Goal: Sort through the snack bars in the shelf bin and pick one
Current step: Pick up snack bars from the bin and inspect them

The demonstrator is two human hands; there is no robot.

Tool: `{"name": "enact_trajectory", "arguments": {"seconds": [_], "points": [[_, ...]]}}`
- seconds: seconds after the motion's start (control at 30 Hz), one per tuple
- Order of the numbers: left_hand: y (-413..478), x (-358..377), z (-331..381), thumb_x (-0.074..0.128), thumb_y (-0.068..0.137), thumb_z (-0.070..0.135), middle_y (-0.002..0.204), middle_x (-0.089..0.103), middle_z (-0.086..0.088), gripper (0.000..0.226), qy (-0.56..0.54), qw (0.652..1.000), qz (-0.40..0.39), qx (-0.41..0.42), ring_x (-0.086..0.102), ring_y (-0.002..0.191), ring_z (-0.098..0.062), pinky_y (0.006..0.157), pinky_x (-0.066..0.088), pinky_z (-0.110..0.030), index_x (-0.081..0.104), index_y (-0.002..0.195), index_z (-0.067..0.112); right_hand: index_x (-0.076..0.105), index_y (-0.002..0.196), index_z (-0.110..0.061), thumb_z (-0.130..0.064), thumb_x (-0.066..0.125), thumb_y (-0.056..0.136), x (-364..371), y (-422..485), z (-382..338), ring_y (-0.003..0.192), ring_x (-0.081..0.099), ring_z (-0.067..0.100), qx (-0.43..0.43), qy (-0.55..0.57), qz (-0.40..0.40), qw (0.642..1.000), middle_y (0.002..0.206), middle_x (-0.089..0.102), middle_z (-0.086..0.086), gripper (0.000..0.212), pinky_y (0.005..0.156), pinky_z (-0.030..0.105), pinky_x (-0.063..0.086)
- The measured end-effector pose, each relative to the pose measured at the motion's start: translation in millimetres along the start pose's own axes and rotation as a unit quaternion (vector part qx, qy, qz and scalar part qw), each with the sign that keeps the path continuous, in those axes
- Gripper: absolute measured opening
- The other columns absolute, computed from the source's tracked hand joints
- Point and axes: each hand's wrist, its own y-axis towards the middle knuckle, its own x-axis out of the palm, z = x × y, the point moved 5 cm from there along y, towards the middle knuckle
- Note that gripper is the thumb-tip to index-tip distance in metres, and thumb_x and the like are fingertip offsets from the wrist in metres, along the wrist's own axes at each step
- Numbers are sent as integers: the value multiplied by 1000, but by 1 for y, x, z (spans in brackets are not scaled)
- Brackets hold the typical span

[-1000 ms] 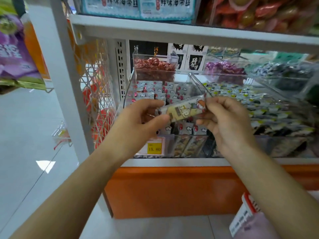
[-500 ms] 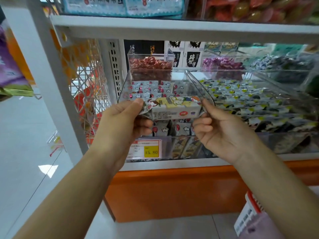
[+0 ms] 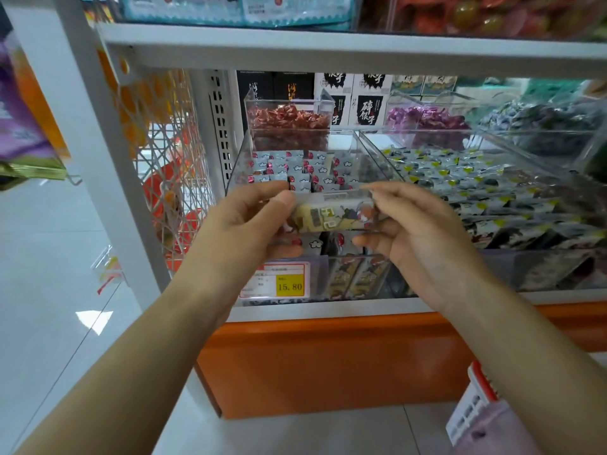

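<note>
One snack bar (image 3: 331,216) — left hand (image 3: 244,224), right hand (image 3: 423,239), an end each

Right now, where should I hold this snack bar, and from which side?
By its short ends, one from each side. The snack bar is long and slim, lying left to right; the left hand and right hand each pinch an end.

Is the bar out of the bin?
Out: left hand and right hand pinch the bar by its ends above the bin.
</note>
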Motion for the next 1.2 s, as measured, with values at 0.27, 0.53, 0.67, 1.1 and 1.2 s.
{"name": "enact_trajectory", "arguments": {"seconds": [0.27,0.53,0.67,1.1,1.2], "points": [[2,2,0,60,87,17,102,72,2,27,85,995,-34,33,70,89,-11,80,54,-20,64,113,24,72,88,-14,-8,59,88,3,-1,-2,87,68,16,-49,-90,-5,995,90,70,2,14,66,24,55],[-3,9,6,67,80,9,96,71,7,35,107,992,-61,39,69,83,-6,70,51,-10,65,110,27,67,68,-25,-18,62,88,-2,-5,-10,68,65,15,-124,-236,67,962,70,68,0,22,60,31,56],[-4,10,5,65,83,23,87,71,-2,11,154,987,-31,33,66,68,-5,55,49,-13,70,93,23,66,72,-25,-19,62,88,6,-10,-14,66,61,7,-167,-298,37,939,70,66,-2,17,61,21,51],[-1,-4,17,61,83,32,59,68,6,20,239,966,-29,93,57,49,-7,43,41,-10,73,68,24,67,72,-28,-16,62,88,12,-10,-11,64,62,-2,-158,-284,-7,946,67,67,-16,21,59,12,49],[-4,1,15,55,73,47,73,70,0,24,236,965,-66,96,62,64,-19,54,48,-20,73,77,32,67,71,-26,-17,61,89,9,-10,-11,62,64,4,-154,-283,18,947,67,68,-8,21,60,20,54]]}}
